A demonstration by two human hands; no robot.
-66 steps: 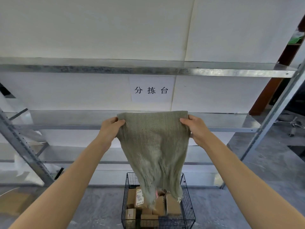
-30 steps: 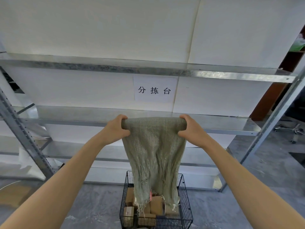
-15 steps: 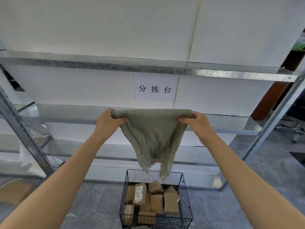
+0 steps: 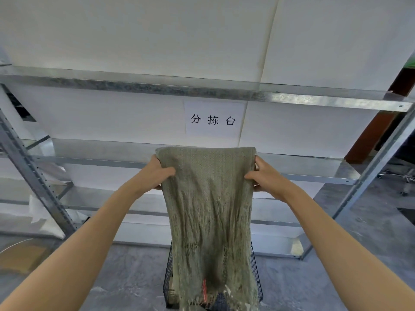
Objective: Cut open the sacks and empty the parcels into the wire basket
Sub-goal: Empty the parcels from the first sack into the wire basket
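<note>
A limp grey-green woven sack (image 4: 208, 209) hangs upside down in front of me, its frayed cut end low over the black wire basket (image 4: 168, 274) on the floor. My left hand (image 4: 157, 173) grips the sack's upper left corner and my right hand (image 4: 263, 176) grips its upper right corner, both at chest height. The hanging cloth covers most of the basket, and only a sliver of a cardboard parcel (image 4: 172, 292) shows at the basket's left side.
A galvanised metal rack (image 4: 202, 90) with several shelves stands right behind the basket, with a white sign (image 4: 213, 119) on the wall panel. Slanted rack posts (image 4: 33, 176) flank both sides. A flat cardboard piece (image 4: 20, 254) lies on the grey concrete floor at left.
The sack, bunched up high half a second ago, has dropped back to full length and now hides the parcels in the basket. Both hands stay on its top corners.
</note>
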